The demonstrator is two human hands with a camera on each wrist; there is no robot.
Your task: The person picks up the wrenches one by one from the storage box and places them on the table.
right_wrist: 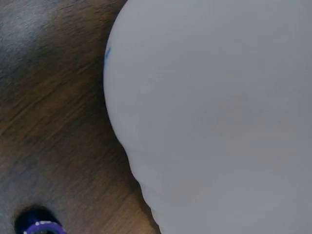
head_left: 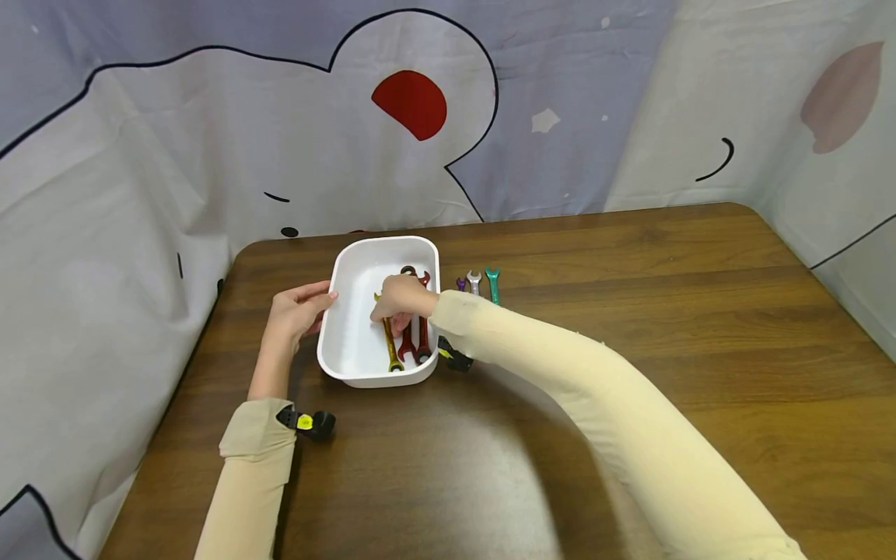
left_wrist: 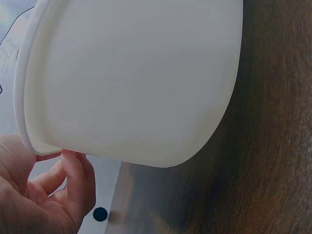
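A white plastic tray (head_left: 358,268) stands on the wooden table, holding a yellow combination wrench (head_left: 390,346) and red wrenches (head_left: 423,342). With its thumb over the left rim and fingers beneath, my left hand (head_left: 292,313) grips the tray; the left wrist view shows this hand (left_wrist: 58,190) at the rim. Reaching inside, my right hand (head_left: 400,299) pinches the yellow wrench about its middle and covers parts of the red ones. The right wrist view is mostly filled by the tray's outer wall (right_wrist: 209,112), so the right fingers are hidden there.
Right of the tray, a small purple wrench (head_left: 461,284), a silver wrench (head_left: 474,281) and a green wrench (head_left: 493,285) lie side by side, partly behind my right sleeve (head_left: 532,342). A printed curtain (head_left: 280,140) hangs along the table's far edge.
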